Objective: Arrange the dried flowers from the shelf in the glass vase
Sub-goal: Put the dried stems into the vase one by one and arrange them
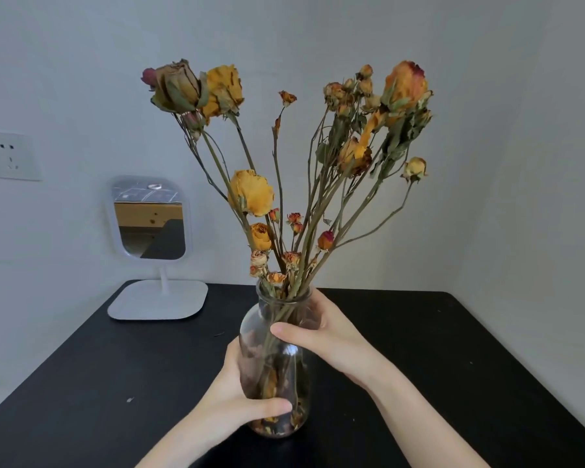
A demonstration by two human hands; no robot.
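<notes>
Grips the glass vase (284,369) from both sides. Wraps the left hand (247,393) low round the body, thumb laid across the front near the base, fingers curled out of sight behind the glass. Sets the right hand (321,336) higher, thumb pressed on the shoulder just below the neck, fingers closed round the right side. Carries nothing else in either hand.

Stands, as far as can be told, upright on the black table (419,349) near its front edge, though contact at the base cannot be confirmed. Holds the dried roses (250,192) already inside, stems crossing at the neck and fanning into a left cluster and a taller right cluster. Shows loose petals (277,423) settled at the bottom of the glass and a few crumbs (130,399) on the tabletop. Leaves a white standing mirror (151,221) well apart at the back left, with a wall socket (7,155) beyond it.

Looks close to done, probably only a turn or a shift of the vase left. Risks most from the top-heavy spread: a quick twist or tilt could swing the long stems, snap brittle heads or shed more petals. Risks also a slip on smooth glass if either grip loosens unevenly, and a tipping vase if released off balance so near the edge.
</notes>
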